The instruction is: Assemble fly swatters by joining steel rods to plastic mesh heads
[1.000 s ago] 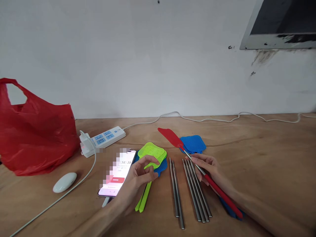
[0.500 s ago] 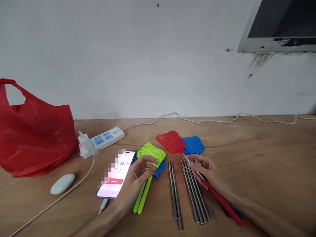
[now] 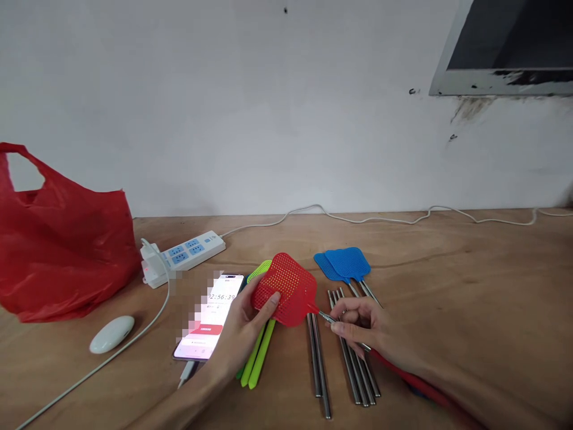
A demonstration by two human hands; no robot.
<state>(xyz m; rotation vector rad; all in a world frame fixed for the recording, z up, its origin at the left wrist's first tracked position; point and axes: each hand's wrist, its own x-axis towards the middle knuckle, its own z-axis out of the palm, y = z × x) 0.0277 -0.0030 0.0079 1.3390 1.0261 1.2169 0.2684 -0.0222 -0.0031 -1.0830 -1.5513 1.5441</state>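
Left hand point(image 3: 253, 316) grips the edge of a red fly swatter point(image 3: 286, 292), thumb in front, just right of the phone point(image 3: 208, 328); right hand point(image 3: 364, 328) pinches its silver shaft with fingers curled. The swatter's squarish head (peppered with small holes) is tilted, its handle red. Metal rods point(image 3: 351, 367) and blue swatters point(image 3: 347, 263) lie farther right of the phone.

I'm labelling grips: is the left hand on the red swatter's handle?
No, the left hand holds the red swatter's mesh head, while the right hand grips its metal shaft.
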